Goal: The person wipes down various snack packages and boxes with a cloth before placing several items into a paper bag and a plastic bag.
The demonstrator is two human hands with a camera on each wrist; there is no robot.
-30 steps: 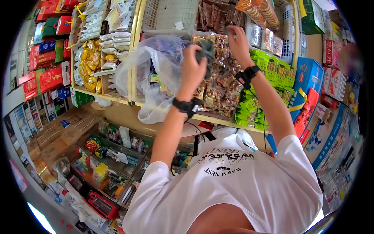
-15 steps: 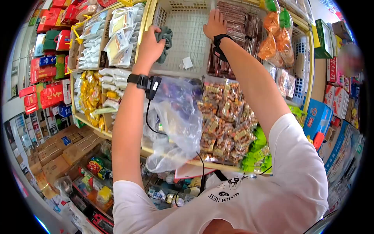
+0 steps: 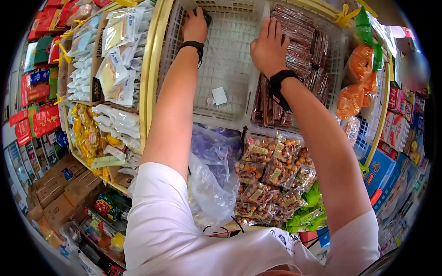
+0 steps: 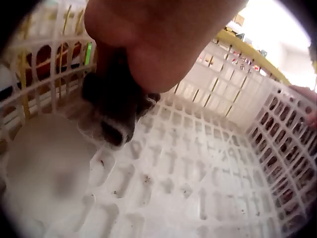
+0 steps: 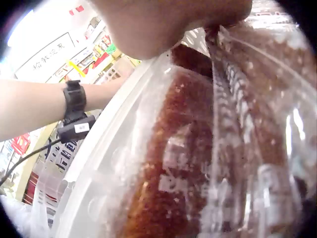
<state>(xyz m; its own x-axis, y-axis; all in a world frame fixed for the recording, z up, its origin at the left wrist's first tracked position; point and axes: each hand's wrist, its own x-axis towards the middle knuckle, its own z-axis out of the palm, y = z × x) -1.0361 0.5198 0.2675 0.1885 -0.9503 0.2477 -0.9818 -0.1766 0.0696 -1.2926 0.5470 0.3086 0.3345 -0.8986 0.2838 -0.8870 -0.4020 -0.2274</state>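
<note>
My left hand point(image 3: 195, 28) is down in the far left corner of a white plastic basket point(image 3: 225, 55), gripping a dark grey-green cloth point(image 4: 116, 101). In the left wrist view the bunched cloth hangs below the palm, against the slotted basket floor. A small white paper point(image 3: 220, 95) lies near the basket's front. My right hand point(image 3: 270, 48) rests with fingers extended at the rim between this basket and the neighbouring one, over clear-wrapped reddish-brown snack sticks point(image 3: 317, 60). Close up in the right wrist view, the wrapped sticks point(image 5: 173, 163) stand against the white basket wall.
Bags of nut snacks point(image 3: 271, 175) and a crumpled clear plastic bag point(image 3: 212, 179) lie in front of the baskets. White snack packets point(image 3: 120, 69) and yellow ones point(image 3: 87, 133) fill the left side. Orange-and-green bags point(image 3: 361, 78) hang at the right. A yellow rail point(image 3: 152, 60) edges the basket.
My left hand has carried the cloth from above the front goods, past the basket's left edge, into its far corner. My right hand moved forward to the stick basket. The view shifted forward.
</note>
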